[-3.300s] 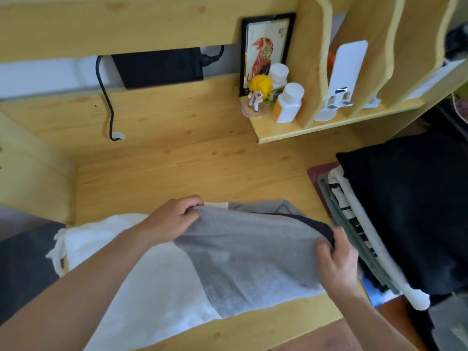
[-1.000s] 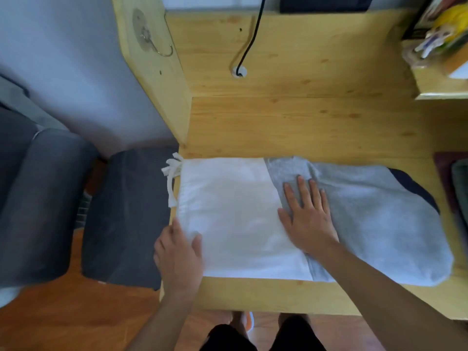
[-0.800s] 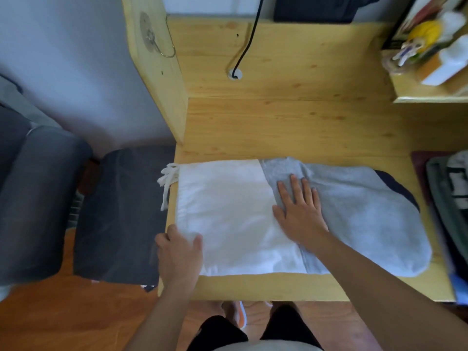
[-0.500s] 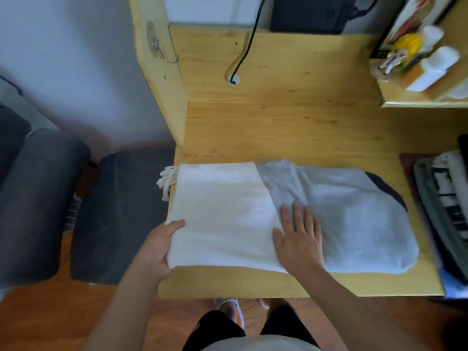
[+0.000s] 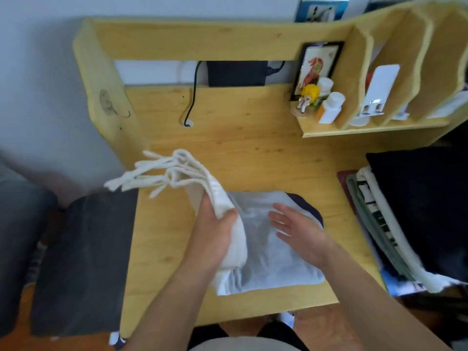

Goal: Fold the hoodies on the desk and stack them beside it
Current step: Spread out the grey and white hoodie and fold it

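Observation:
A white and grey hoodie (image 5: 268, 259) lies on the wooden desk (image 5: 253, 153) near its front edge. My left hand (image 5: 215, 231) grips the white half and holds it lifted over the grey half, with the white drawstrings (image 5: 157, 173) blurred in the air at the left. My right hand (image 5: 301, 231) lies flat with straight fingers on the grey part. A dark piece of the hoodie (image 5: 306, 203) shows at the far right of the grey cloth.
A pile of folded clothes (image 5: 405, 219), black on top, sits at the desk's right end. A dark cushioned seat (image 5: 83, 262) stands left of the desk. A shelf (image 5: 354, 127) at the back right holds bottles, a figurine and a framed picture. A black cable (image 5: 192, 97) hangs behind.
My left hand has lifted the white half off the desk and swung it rightward over the grey half. My right hand has stayed flat on the grey cloth. The camera has tilted up.

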Available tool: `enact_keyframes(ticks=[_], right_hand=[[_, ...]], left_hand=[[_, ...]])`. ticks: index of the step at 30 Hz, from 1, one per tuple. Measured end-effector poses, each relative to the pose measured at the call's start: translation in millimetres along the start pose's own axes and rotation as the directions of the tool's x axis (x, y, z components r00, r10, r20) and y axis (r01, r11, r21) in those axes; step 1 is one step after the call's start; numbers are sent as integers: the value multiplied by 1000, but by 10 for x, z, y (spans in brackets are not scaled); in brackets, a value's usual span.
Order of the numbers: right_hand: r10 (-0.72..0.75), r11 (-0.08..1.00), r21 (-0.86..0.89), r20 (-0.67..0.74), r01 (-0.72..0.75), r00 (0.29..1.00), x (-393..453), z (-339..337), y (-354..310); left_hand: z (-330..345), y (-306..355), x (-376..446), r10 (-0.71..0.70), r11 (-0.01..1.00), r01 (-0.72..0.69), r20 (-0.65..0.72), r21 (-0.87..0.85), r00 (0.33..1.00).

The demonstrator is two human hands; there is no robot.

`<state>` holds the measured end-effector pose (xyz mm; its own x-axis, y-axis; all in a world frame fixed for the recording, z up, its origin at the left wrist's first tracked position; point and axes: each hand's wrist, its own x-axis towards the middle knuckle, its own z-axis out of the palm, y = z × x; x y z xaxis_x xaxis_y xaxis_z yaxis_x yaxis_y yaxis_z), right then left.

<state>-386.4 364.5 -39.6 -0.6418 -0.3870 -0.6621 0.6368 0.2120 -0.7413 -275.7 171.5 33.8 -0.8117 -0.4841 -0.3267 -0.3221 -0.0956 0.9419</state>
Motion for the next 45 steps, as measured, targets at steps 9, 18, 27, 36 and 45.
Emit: enact_keyframes(ticks=[9,18,27,36,45], right_hand=[[160,970,193,-57,-146,985,293,-982,367],[-101,909,-416,-246,-11,964,325,-724,312],[-167,840,-536,-410,-89,896,51,-333,562],[118,777,-489,-505,-396,855,277,83,360],[-354,816,-577,-467,24,810,-118,-253,261]], left_hand=[[1566,-1148,-290,-87,861,-124,382,494,920],[559,-1652,-547,265,413,-147,36,899,964],[369,-1643,-442,-102,964,180,-354,194,930],[321,-1740,-448,-124,983,157,-289,94,949],[260,-1883,-485,72,806,20,-132,591,989]])
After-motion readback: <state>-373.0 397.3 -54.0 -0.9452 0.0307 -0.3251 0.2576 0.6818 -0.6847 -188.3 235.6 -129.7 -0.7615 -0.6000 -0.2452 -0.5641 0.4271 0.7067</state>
